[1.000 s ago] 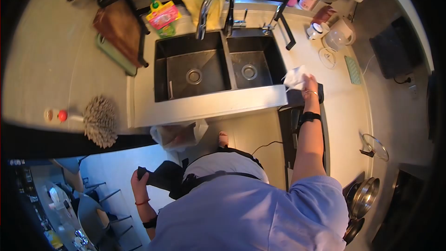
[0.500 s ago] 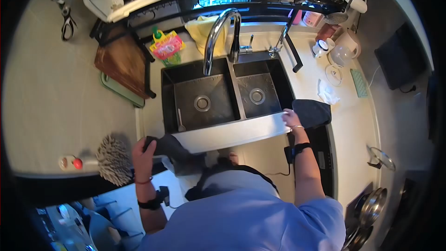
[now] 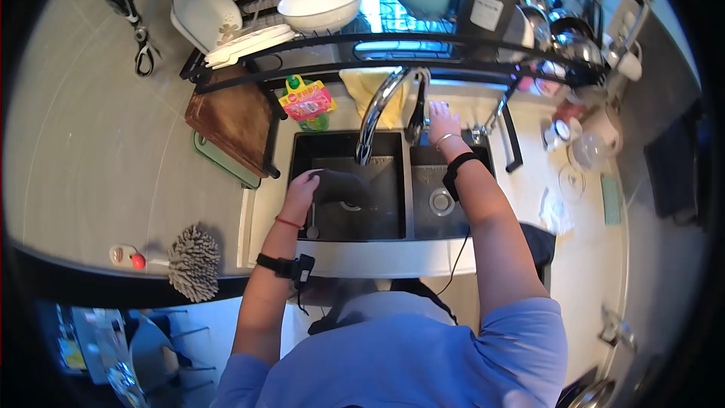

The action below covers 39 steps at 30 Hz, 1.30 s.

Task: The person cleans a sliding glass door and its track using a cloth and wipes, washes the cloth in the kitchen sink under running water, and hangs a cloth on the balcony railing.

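My left hand (image 3: 300, 190) is closed on the edge of a dark grey cloth (image 3: 343, 187), which hangs over the left basin of the black double sink (image 3: 347, 240) and partly covers its drain. My right hand (image 3: 443, 125) reaches past the right basin to the side of the chrome faucet (image 3: 381, 109). Its fingers are at the faucet handle, which the hand mostly hides. No water shows at the spout. A spoon-like utensil (image 3: 313, 230) leans in the left basin's front corner.
Behind the sink are a yellow cloth (image 3: 377, 98), a detergent pouch (image 3: 308, 102) and a dish rack (image 3: 340, 49) with bowls. Cutting boards (image 3: 230, 117) stand at the left. A second dark cloth (image 3: 538, 245) lies at the right front edge, and a grey duster (image 3: 193, 263) lies left.
My left hand has carried the dark grey cloth from the counter's front edge up over the left basin. My right hand has left the front edge and moved to the faucet handle.
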{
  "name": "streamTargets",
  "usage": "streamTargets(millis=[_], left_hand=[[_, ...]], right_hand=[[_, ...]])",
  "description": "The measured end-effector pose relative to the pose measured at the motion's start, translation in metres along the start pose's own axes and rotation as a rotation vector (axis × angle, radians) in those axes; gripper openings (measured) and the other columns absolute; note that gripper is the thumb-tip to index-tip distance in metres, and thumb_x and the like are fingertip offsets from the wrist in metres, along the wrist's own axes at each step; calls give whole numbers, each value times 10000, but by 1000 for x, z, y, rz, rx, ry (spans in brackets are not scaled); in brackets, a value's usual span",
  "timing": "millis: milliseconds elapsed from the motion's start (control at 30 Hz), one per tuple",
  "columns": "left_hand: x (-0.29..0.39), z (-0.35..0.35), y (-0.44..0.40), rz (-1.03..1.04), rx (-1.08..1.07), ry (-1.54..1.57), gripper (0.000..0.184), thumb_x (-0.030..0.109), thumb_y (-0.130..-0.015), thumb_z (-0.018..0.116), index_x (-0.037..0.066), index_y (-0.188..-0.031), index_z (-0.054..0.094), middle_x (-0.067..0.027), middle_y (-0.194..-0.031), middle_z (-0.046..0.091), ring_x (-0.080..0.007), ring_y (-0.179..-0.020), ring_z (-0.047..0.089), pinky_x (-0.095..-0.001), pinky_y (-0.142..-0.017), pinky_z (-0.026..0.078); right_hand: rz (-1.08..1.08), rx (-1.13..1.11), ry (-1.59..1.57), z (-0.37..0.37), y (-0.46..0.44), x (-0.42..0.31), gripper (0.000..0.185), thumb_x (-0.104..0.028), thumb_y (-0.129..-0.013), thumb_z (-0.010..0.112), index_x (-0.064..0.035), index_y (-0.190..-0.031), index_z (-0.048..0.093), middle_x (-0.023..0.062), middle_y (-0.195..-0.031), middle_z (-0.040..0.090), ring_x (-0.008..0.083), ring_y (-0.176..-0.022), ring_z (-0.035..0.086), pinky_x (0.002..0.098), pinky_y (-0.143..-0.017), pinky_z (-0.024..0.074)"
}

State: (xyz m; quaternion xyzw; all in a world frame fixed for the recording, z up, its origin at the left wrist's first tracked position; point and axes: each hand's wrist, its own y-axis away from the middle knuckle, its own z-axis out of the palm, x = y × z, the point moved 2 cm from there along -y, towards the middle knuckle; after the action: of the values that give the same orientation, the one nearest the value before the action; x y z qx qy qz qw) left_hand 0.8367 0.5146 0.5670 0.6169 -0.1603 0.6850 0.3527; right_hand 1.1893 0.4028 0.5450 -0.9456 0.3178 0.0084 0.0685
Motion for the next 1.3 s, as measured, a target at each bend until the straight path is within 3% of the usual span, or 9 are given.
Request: streamTargets(millis=[67,267,400,567,633,767,1000,1067,1300], left_hand=[[-14,17,-11,-25,26,33,236,75,-892,450,-20,-1080,556,-81,-983,610,-154,-886,583,-267,-814,456],[-44,50,-35,-201,29,334,261,133,-907,420,-12,-1087,541,-111,-999,608,-213,-916,592,-314,-812,468],[-55,61,-53,-263,14,419,210,148,-899,444,-4,-993,554,-94,-920,619,-206,-837,609,-308,-740,480],[-83,72,-78,-278,-102,485,177,160,-889,489,15,-965,556,-76,-859,618,-172,-751,609,-295,-681,486],[-103,64,-95,-335,-86,512,192,174,-894,487,18,-982,557,-71,-874,617,-165,-765,605,-295,-695,483],[-75,64,-74,-310,-107,489,233,181,-912,458,16,-1046,553,-69,-941,616,-169,-834,599,-301,-761,473],[-49,26,-62,-279,-235,491,240,141,-911,430,5,-1073,544,-103,-1033,606,-202,-940,588,-334,-853,454],[-44,13,-62,-266,-159,294,237,138,-911,432,-7,-1055,552,-107,-1030,612,-209,-931,596,-339,-852,459],[-3,-18,-43,-253,-16,265,149,128,-900,460,31,-954,560,-88,-930,626,-202,-863,615,-344,-780,490]], right_hand=[[3,-122,207,1,-21,10,585,-173,-790,544,-107,-1334,341,34,-1391,342,183,-1307,284,528,-1028,226],[170,-509,236,-13,-26,41,633,-224,-756,575,-129,-1340,351,20,-1431,278,201,-1296,291,534,-1011,255],[27,-73,211,-2,-4,36,559,-210,-732,581,-115,-1261,427,3,-1367,374,220,-1234,361,503,-958,332],[-434,14,-788,33,31,-52,398,-240,-775,586,-18,-1105,564,205,-1206,496,323,-1175,433,374,-986,353],[-406,-192,-1158,52,36,-93,345,-229,-912,450,-14,-1169,531,162,-1247,483,263,-1207,417,324,-1016,307],[-21,-369,-1580,46,47,-136,423,-335,-954,345,3,-852,578,63,-742,545,165,-737,495,285,-723,393],[25,-473,-1397,73,41,-135,508,-446,-894,428,26,-873,617,90,-744,593,180,-712,519,290,-687,405],[-238,-571,-1036,78,44,-133,469,-446,-855,508,2,-852,647,81,-749,616,167,-708,536,281,-690,421],[-267,-814,-1168,70,52,-130,318,-353,-757,689,-55,-867,679,-25,-696,591,73,-673,516,215,-627,397]])
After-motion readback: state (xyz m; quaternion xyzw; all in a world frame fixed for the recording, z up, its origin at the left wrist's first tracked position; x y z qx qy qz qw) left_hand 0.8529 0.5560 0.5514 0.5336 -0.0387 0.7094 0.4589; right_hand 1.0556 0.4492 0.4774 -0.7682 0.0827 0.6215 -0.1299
